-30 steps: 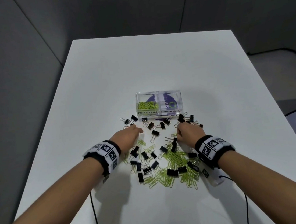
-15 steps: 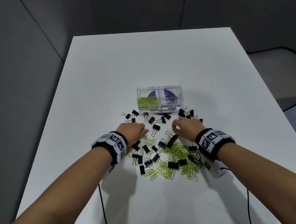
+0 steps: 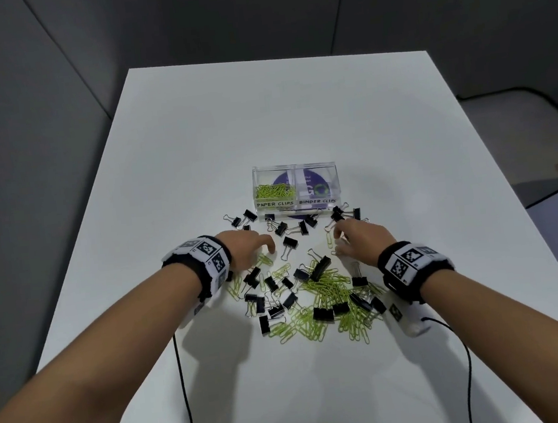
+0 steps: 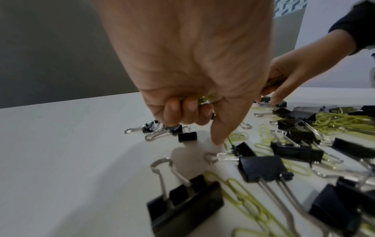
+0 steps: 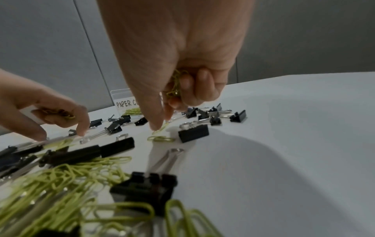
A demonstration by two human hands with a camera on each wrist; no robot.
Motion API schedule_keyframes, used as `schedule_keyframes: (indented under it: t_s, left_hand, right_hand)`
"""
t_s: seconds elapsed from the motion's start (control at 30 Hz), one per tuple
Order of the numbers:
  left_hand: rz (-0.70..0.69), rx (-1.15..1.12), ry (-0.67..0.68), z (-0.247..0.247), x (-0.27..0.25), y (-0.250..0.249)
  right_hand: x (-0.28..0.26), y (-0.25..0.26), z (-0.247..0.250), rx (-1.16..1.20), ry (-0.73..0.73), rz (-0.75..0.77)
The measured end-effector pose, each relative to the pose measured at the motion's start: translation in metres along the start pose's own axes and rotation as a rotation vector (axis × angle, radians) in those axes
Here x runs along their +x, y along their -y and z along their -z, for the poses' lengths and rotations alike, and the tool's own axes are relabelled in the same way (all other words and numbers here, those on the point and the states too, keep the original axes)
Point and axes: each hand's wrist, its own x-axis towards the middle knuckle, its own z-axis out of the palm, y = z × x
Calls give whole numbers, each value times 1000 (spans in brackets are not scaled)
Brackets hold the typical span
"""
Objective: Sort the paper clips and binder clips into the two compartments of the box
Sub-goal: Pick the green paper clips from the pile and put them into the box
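Note:
A clear two-compartment box (image 3: pixel 330 171) stands beyond the pile. Its left half, labelled paper clips, holds green paper clips (image 3: pixel 273 191); its right half, labelled binder clips, looks empty. Green paper clips (image 3: pixel 327 295) and black binder clips (image 3: pixel 322 313) lie mixed on the white table. My left hand (image 3: pixel 264 247) is over the pile's left side, its curled fingers gripping a few green paper clips (image 4: pixel 204 98), one fingertip down at the table. My right hand (image 3: pixel 339 239) grips a bunch of green paper clips (image 5: pixel 176 85), its index fingertip touching a loose paper clip (image 5: pixel 161 128).
Several binder clips (image 3: pixel 281 226) lie in a row just in front of the box. Cables (image 3: pixel 181 376) run from both wrists back along the table. The table's (image 3: pixel 260 116) far half is bare; grey walls stand behind it.
Both hands have shifted slightly forward over the pile toward the box. The box and most clips lie as before.

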Motion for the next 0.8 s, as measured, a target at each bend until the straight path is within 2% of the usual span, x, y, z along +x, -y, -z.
schedule_keyframes:
  t_s: [0.13, 0.4, 0.57, 0.8]
  left_hand:
    - [-46, 74, 1, -2, 3, -4]
    - [-81, 71, -89, -8, 17, -5]
    - [-73, 24, -91, -6, 20, 1]
    - [-67, -29, -143, -9, 15, 14]
  right_hand:
    - [0, 4, -3, -43, 37, -94]
    - [-2, 8, -9, -58, 113, -68]
    - [3, 7, -3, -24, 175, -34]
    - [6, 1, 3, 218, 105, -62]
